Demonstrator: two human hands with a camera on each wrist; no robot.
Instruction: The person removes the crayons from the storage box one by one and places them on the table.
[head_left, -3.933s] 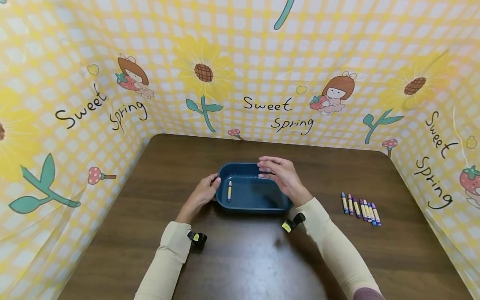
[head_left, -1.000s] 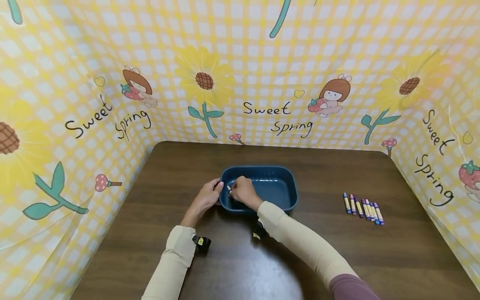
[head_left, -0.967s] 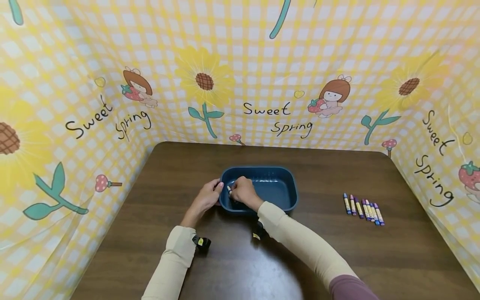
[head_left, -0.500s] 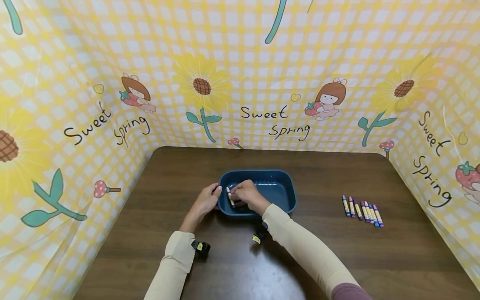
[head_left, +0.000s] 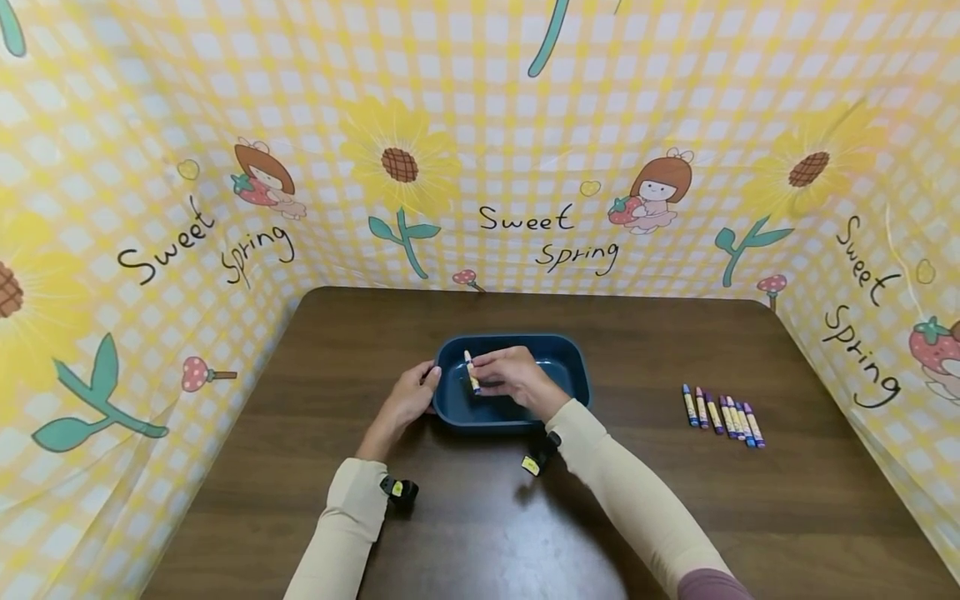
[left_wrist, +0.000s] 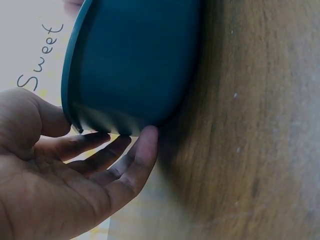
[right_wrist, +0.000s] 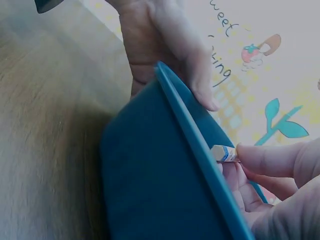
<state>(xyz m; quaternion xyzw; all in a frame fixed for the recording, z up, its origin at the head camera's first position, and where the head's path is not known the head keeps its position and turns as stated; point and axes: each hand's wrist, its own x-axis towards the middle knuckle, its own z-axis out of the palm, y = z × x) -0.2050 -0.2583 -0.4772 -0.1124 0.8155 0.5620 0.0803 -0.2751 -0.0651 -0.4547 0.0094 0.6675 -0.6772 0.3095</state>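
Observation:
In the head view a dark blue rectangular bin (head_left: 495, 427) stands on the brown table. At its left end my left hand (head_left: 407, 397) grips it, and the left wrist view shows the thumb at the rim and the fingers against the outer wall. My right hand (head_left: 519, 377) pinches a crayon (head_left: 472, 372) over the left part of the bin, the crayon upright with its pale tip up. From the right wrist view, the crayon's blunt end (right_wrist: 225, 153) sits between thumb and fingers, just past the bin's rim.
Several crayons (head_left: 727, 417) with blue and purple ends lie side by side in a slanting row on the right of the table (head_left: 345, 333). A yellow checked cloth (head_left: 510, 150) with sunflowers stands as a wall along the back and both sides.
The crayon lay on the bin's floor at first, with my right hand at the bin's far right. My right hand moved left, took it up and raised it slightly rightward. My left hand stayed put.

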